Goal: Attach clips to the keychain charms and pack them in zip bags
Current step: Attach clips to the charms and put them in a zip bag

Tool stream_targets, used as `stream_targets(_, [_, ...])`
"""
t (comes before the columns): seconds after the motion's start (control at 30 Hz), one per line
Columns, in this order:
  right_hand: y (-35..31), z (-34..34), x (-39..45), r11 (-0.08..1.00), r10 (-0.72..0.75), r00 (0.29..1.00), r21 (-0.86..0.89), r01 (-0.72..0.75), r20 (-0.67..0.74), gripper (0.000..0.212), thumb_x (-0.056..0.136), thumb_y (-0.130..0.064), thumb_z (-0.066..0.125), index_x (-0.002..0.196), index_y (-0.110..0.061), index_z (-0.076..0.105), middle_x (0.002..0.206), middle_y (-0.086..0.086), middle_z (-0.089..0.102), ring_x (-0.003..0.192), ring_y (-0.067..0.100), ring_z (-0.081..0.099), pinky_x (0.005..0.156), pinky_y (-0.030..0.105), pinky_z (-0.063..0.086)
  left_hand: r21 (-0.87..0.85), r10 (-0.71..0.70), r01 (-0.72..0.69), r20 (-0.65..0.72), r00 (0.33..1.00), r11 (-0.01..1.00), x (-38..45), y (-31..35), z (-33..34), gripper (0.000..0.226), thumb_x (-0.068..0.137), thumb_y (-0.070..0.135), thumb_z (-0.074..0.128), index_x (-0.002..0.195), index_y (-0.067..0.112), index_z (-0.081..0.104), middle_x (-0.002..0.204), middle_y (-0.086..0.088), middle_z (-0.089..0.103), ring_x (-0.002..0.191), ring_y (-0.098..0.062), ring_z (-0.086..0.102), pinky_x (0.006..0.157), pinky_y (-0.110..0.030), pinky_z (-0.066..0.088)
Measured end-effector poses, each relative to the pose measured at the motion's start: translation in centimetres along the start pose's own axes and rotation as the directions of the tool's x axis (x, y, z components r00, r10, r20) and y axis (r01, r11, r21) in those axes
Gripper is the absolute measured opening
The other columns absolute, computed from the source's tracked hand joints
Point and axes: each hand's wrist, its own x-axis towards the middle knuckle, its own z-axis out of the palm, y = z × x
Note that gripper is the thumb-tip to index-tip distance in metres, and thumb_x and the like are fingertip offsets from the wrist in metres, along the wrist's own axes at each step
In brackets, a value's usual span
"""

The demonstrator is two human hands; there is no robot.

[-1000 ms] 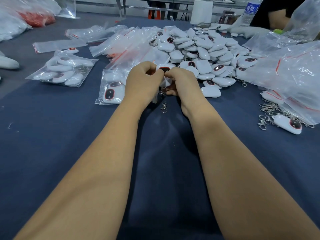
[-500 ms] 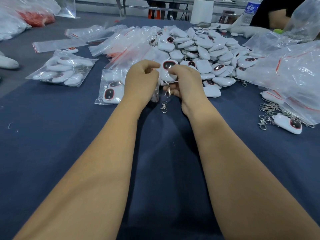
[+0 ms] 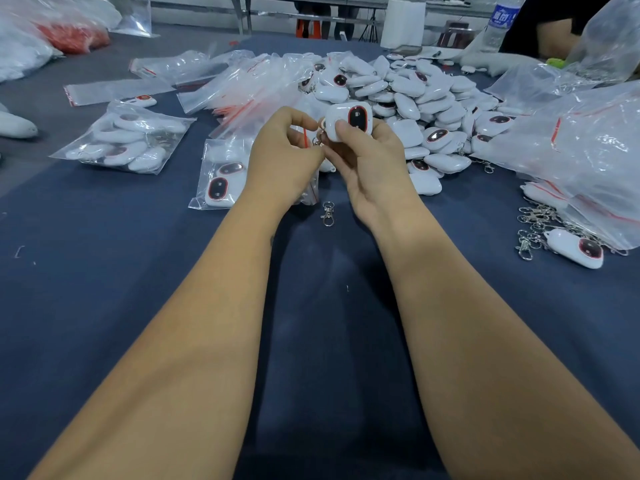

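Vs. 0.5 s ago, right hand [image 3: 372,161] has raised the white keychain charm [image 3: 349,122] above the charm pile [image 3: 426,109], fingers clamped on it, while left hand [image 3: 284,157] pinches the metal clip [image 3: 318,140] at its loop, i.e. attachment likely under way, bagging pending.

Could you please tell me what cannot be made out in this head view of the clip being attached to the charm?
- Small metal clip: mostly hidden between the left hand and right hand; whether it is hooked onto the white square charm with a dark red-rimmed window is unclear.
- Clear zip bag behind the left hand: its right part is covered, so its contents cannot be counted.
- Clear water bottle: cut off by the top edge.
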Motion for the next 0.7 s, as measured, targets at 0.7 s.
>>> stream_targets(0.7, [0.9,-0.1,-0.6,0.706,-0.114,0.987,-0.690,0.161,0.114,0.006,0.090,-0.016,0.065,0.085,-0.016,0.069,0.080,0.003,0.065,0.080,0.015,0.056,0.076,0.034,0.049,-0.008,0.111,-0.112,-0.098,0.989,0.994,-0.3,0.9,-0.2,0.027,0.077,0.004,0.052,0.093,0.025,0.058,0.068,0.008,0.048,0.052,0.002,0.044,0.053,-0.010,0.038])
